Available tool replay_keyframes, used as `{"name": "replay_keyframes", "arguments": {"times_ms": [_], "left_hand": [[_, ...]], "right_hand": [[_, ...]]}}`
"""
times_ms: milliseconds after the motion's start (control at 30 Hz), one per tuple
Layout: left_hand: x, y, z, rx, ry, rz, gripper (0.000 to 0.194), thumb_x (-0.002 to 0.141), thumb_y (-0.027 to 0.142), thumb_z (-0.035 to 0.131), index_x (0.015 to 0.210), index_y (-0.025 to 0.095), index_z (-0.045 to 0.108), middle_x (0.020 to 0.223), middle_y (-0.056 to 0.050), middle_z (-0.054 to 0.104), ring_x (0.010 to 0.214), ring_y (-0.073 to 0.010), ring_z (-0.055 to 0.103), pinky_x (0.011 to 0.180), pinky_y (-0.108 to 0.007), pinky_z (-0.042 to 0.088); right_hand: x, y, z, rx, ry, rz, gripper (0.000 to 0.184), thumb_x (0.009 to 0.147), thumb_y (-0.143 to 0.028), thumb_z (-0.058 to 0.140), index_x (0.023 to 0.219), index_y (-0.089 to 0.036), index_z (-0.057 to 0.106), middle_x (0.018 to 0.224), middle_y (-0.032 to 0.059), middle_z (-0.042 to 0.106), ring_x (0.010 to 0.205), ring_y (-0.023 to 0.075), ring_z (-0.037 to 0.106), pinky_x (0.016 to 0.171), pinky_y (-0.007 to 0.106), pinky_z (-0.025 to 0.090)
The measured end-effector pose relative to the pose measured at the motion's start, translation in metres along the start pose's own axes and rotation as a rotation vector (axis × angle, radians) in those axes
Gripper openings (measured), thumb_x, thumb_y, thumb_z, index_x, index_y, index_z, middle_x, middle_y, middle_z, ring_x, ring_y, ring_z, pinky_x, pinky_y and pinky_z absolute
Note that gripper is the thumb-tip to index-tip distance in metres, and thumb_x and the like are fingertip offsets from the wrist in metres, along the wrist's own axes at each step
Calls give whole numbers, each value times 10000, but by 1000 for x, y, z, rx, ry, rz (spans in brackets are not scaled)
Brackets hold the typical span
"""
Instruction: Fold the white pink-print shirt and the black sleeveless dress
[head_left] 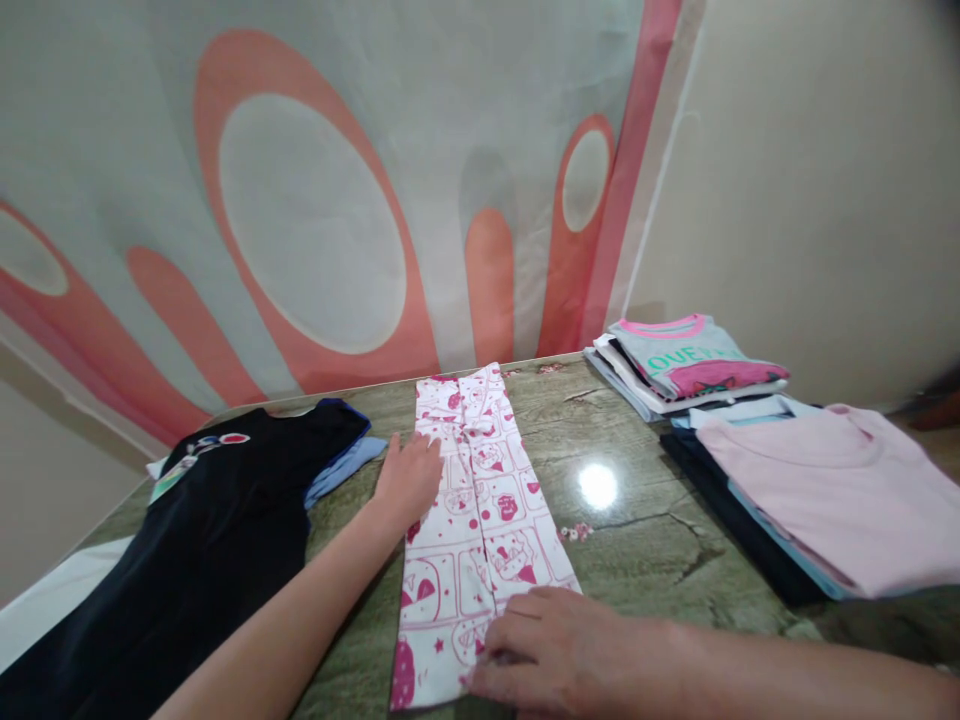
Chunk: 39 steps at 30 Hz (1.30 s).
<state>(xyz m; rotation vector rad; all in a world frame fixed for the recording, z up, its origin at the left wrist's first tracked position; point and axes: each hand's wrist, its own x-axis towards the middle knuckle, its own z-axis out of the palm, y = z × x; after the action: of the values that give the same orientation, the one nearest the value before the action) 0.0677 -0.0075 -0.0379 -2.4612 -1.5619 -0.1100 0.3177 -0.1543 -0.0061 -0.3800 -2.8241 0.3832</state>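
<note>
The white garment with pink printed drawings (517, 520) lay in a long, narrow fold on the worktop (622, 550), in the middle of the scene, stretching from the near edge of view to the far edge of the worktop, with a dark line running down part of its length. The left hand (411, 472) rested on its left side toward the far end, palm down, the fingers extended and not closed around anything. The right hand (551, 645) was at the garment's near end, on its right side, with the fingers bent; whether they were clamped on the cloth, I cannot tell. Just right of the garment, a bright reflection (598, 486) showed on the worktop. To the left lay a black garment (232, 510) with a coloured print, spread over a blue cloth (349, 468) that stuck out on its right, and a white cloth (71, 590) showed at its left. On the far right stood a folded pile topped by a grey shirt (686, 350) with a pink neckline; nearer, a second pile carried a pale pink top (847, 490) over blue and dark layers. Behind the worktop hung a grey sheet (420, 150) with orange shapes, beside a plain wall (810, 170) to the right.
</note>
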Motion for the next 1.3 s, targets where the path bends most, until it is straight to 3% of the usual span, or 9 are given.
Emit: {"name": "replay_keyframes", "arguments": {"times_ms": [167, 367, 500, 633, 800, 933, 1033, 1200, 1300], "left_hand": [[-10, 18, 3, -103, -33, 87, 572, 986, 440, 269, 1431, 91, 358, 1516, -165, 326, 1416, -257, 264, 1139, -449, 238], [-12, 28, 0, -172, -82, 77, 623, 988, 479, 228, 1452, 71, 308, 1547, -175, 239, 1446, -258, 160, 1151, -467, 206], [-23, 31, -7, -191, -39, 89, 634, 985, 480, 256, 1479, 84, 244, 1561, -172, 190, 1452, -267, 116, 1154, -460, 201], [-31, 37, -5, -216, -109, 137, 707, 961, 569, 249, 1501, 116, 196, 1562, -164, 192, 1449, -277, 129, 1154, -476, 181], [-31, 45, -11, -221, -41, 134, 686, 977, 538, 235, 1520, 137, 118, 1576, -149, 141, 1458, -260, 78, 1153, -476, 171], [-30, 48, -19, -225, -138, 304, 591, 993, 511, 191, 1513, 231, 172, 1576, -62, 189, 1459, -206, 106, 1165, -471, 112], [-30, 48, -17, -233, -200, 294, 623, 985, 540, 169, 1507, 202, 198, 1572, -83, 191, 1456, -204, 127, 1164, -474, 107], [-31, 47, -16, -255, -196, 289, 644, 982, 545, 189, 1504, 169, 199, 1575, -111, 169, 1457, -227, 114, 1162, -495, 105], [-31, 46, -18, -292, -148, 276, 610, 983, 529, 235, 1472, 169, 287, 1559, -110, 247, 1453, -219, 140, 1169, -451, 134]], "right_hand": [[-3, 3, 18, 97, 95, -118, 239, 985, -286, 419, 1161, -240, 575, 969, 8, 707, 794, 124, 609, 685, 236, 468], [-6, 26, 10, 78, 284, 217, 363, 885, -165, 503, 1241, -210, 555, 1250, 96, 600, 1178, 220, 505, 1005, 404, 409], [-7, 38, 11, 49, 287, 276, 316, 905, -155, 498, 1197, -234, 590, 1236, 75, 609, 1203, 211, 496, 1038, 437, 387], [-8, 45, 17, -13, 288, 335, 421, 928, -222, 486, 1349, -212, 487, 1376, 107, 517, 1322, 229, 401, 1094, 474, 342], [-10, 54, 20, -54, 256, 423, 444, 946, -262, 469, 1386, -211, 449, 1425, 99, 474, 1345, 222, 384, 1118, 483, 324], [-11, 59, 18, -113, 278, 432, 405, 939, -260, 488, 1334, -172, 503, 1359, 118, 539, 1263, 256, 475, 1065, 500, 380], [-10, 62, 15, -116, 312, 436, 290, 946, -201, 464, 1196, -186, 610, 1213, 99, 641, 1092, 230, 583, 993, 473, 432], [-12, 63, 12, -180, 255, 497, 435, 941, -298, 499, 1355, -166, 482, 1397, 138, 496, 1292, 281, 433, 1045, 520, 370], [-13, 63, 8, -182, 197, 523, 386, 952, -327, 484, 1312, -192, 527, 1359, 121, 540, 1247, 263, 487, 1080, 537, 315]]}}
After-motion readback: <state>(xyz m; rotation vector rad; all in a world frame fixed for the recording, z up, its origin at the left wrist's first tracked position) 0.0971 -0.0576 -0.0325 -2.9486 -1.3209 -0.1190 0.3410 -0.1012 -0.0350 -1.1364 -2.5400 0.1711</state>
